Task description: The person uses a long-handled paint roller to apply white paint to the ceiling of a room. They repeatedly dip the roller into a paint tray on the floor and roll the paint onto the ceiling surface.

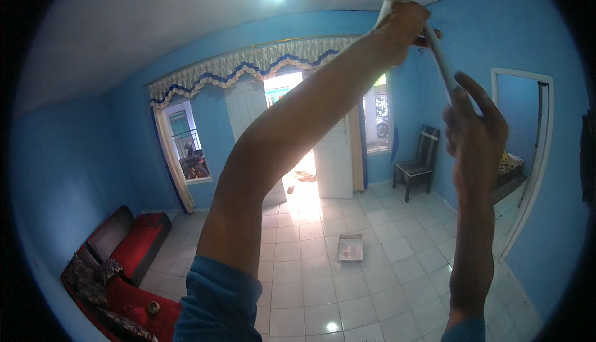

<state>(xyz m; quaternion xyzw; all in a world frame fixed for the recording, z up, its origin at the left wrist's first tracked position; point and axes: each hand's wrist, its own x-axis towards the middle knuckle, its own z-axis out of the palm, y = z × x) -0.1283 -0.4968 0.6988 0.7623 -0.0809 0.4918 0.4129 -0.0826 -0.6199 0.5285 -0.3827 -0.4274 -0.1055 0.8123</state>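
Note:
Both of my arms are raised toward the ceiling, holding a long, thin pale pole (439, 55) at a slant. My left hand (402, 22) is wrapped around it higher up, near the top edge of the view. Lower down, my right hand (475, 118) closes on the same pole, its index finger partly extended along it. The pole's upper end runs out of view, so what it carries is hidden. Its lower end disappears behind my right hand.
A pale, tray-like rectangular thing (351, 248) lies on the tiled floor (320, 289). A dark chair (417, 161) stands by the right wall, near a doorway (520, 137). Red sofas (139, 246) line the left. Valanced curtains (248, 63) hang over windows and an open door.

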